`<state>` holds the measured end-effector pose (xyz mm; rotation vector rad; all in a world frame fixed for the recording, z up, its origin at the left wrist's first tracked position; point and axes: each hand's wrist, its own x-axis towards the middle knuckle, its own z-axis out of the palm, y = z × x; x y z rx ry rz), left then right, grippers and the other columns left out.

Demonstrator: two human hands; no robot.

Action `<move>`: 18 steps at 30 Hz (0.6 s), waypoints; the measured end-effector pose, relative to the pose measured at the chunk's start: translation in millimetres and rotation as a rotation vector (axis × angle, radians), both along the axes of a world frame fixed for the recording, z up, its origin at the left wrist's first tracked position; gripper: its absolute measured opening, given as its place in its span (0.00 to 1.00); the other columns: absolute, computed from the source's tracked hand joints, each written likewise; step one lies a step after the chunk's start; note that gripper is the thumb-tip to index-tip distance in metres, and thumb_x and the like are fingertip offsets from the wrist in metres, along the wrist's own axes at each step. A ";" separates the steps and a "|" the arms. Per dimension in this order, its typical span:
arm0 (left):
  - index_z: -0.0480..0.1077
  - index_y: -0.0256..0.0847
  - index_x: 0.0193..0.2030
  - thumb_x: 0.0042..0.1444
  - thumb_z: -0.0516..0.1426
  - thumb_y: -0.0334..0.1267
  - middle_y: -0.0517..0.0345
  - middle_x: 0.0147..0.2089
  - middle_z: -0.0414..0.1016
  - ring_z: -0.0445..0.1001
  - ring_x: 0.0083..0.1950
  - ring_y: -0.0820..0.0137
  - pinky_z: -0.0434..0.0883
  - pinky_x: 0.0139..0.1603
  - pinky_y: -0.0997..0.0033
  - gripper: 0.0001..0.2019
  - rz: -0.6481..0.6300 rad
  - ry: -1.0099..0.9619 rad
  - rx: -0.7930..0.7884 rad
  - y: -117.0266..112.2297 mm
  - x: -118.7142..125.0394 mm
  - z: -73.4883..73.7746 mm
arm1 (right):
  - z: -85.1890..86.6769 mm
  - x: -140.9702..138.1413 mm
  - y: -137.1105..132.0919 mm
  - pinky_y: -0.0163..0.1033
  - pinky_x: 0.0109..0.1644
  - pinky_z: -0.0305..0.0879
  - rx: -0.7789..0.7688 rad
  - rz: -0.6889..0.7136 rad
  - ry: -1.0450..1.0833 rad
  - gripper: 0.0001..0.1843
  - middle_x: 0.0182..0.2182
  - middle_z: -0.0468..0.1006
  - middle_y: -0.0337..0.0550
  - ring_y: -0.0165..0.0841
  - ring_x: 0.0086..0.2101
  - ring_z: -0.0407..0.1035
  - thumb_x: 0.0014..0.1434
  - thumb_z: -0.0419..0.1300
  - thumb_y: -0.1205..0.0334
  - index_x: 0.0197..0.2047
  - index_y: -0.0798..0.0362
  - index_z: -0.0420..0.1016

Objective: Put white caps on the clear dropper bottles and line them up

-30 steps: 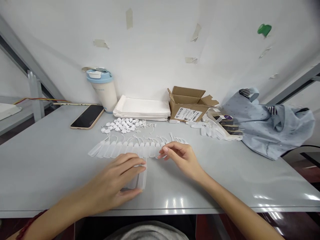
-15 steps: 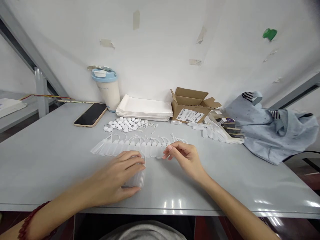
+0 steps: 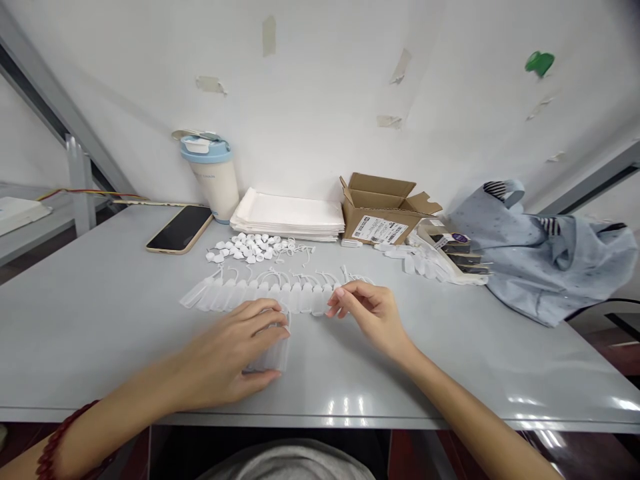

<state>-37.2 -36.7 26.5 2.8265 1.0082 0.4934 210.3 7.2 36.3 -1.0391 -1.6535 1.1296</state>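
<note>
Toward the grey table's (image 3: pixel 100 333) front edge, left hand (image 3: pixel 233 357) cups loose clear plastic vials (image 3: pixel 277 355); right hand (image 3: pixel 374 315) pinches the row of clear vials (image 3: pixel 250 295), best gently.

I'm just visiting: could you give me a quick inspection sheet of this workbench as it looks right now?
Surface: grey table, glossy.
Job's things: row of clear tubes; loose tubes nearer; white caps behind.
Clutter: phone, lidded cup, white sheets, cardboard box, blue cloth.
Hands: left hand curls around the loose tubes; fingers of the right hand touch the row's right end.
Cables: red-yellow wire, far left.
Surroundings: white wall, tape scraps.
</note>
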 end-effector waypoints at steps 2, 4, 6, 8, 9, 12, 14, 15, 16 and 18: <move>0.67 0.41 0.49 0.55 0.59 0.37 0.52 0.53 0.71 0.60 0.60 0.58 0.64 0.58 0.60 0.15 0.000 0.005 -0.006 0.6 0.4 -0.3 | -1.1 0.1 0.9 0.35 0.31 0.71 0.002 0.001 -0.001 0.15 0.24 0.78 0.41 0.30 0.25 0.73 0.60 0.58 0.53 0.28 0.54 0.77; 0.67 0.40 0.49 0.55 0.59 0.37 0.52 0.53 0.71 0.60 0.60 0.58 0.64 0.58 0.59 0.15 -0.001 0.007 -0.016 0.5 0.8 -0.7 | -2.6 0.5 2.5 0.35 0.31 0.70 -0.001 -0.001 0.001 0.15 0.24 0.78 0.41 0.30 0.25 0.73 0.60 0.58 0.53 0.28 0.55 0.77; 0.67 0.40 0.49 0.55 0.60 0.37 0.51 0.53 0.70 0.60 0.61 0.57 0.64 0.58 0.58 0.15 -0.001 0.004 -0.028 -0.2 0.9 0.0 | -3.8 1.4 4.6 0.35 0.31 0.70 -0.015 -0.004 0.012 0.16 0.24 0.78 0.41 0.30 0.25 0.73 0.60 0.59 0.53 0.28 0.55 0.76; 0.67 0.41 0.50 0.54 0.61 0.39 0.51 0.53 0.70 0.60 0.60 0.57 0.64 0.58 0.58 0.17 0.001 -0.005 -0.049 -0.7 0.7 3.4 | -4.1 2.9 7.3 0.35 0.31 0.69 -0.028 -0.019 0.028 0.16 0.24 0.78 0.41 0.29 0.25 0.73 0.59 0.59 0.52 0.28 0.55 0.76; 0.67 0.41 0.50 0.54 0.61 0.40 0.51 0.53 0.70 0.60 0.60 0.57 0.65 0.57 0.58 0.17 0.000 -0.013 -0.064 -0.3 0.5 6.4 | -3.8 3.8 8.8 0.35 0.30 0.69 -0.031 -0.030 0.033 0.16 0.24 0.78 0.41 0.29 0.25 0.73 0.59 0.59 0.52 0.27 0.55 0.76; 0.68 0.42 0.49 0.56 0.60 0.43 0.51 0.52 0.70 0.61 0.59 0.58 0.66 0.56 0.59 0.16 -0.005 -0.057 -0.099 7.5 0.7 20.2 | -2.1 7.8 14.4 0.35 0.30 0.68 -0.011 -0.081 0.037 0.16 0.23 0.77 0.41 0.29 0.24 0.72 0.59 0.59 0.52 0.27 0.55 0.76; 0.69 0.42 0.49 0.59 0.57 0.40 0.51 0.51 0.71 0.63 0.58 0.60 0.66 0.55 0.60 0.12 0.007 -0.114 -0.089 20.0 2.2 31.6 | -1.8 11.6 19.7 0.36 0.30 0.68 0.029 -0.126 0.034 0.16 0.23 0.77 0.41 0.30 0.24 0.72 0.60 0.59 0.52 0.27 0.55 0.76; 0.69 0.41 0.48 0.60 0.56 0.40 0.51 0.49 0.72 0.64 0.56 0.61 0.66 0.54 0.61 0.11 0.020 -0.165 -0.057 28.6 3.5 37.2 | -2.4 14.0 23.2 0.36 0.30 0.68 0.055 -0.154 0.031 0.16 0.23 0.78 0.41 0.30 0.24 0.72 0.59 0.59 0.52 0.27 0.54 0.75; 0.70 0.40 0.46 0.61 0.54 0.39 0.51 0.47 0.73 0.66 0.54 0.61 0.66 0.54 0.61 0.09 0.050 -0.211 -0.032 38.4 5.0 42.5 | -3.7 16.8 27.2 0.36 0.30 0.69 0.085 -0.185 0.023 0.16 0.23 0.78 0.41 0.30 0.24 0.71 0.59 0.59 0.52 0.27 0.54 0.75; 0.71 0.39 0.43 0.61 0.52 0.38 0.53 0.45 0.75 0.68 0.52 0.62 0.67 0.51 0.63 0.09 0.116 -0.267 -0.017 60.5 8.7 50.8 | -8.5 24.0 37.0 0.37 0.30 0.69 0.157 -0.249 -0.029 0.15 0.24 0.77 0.41 0.31 0.25 0.71 0.59 0.58 0.51 0.28 0.54 0.75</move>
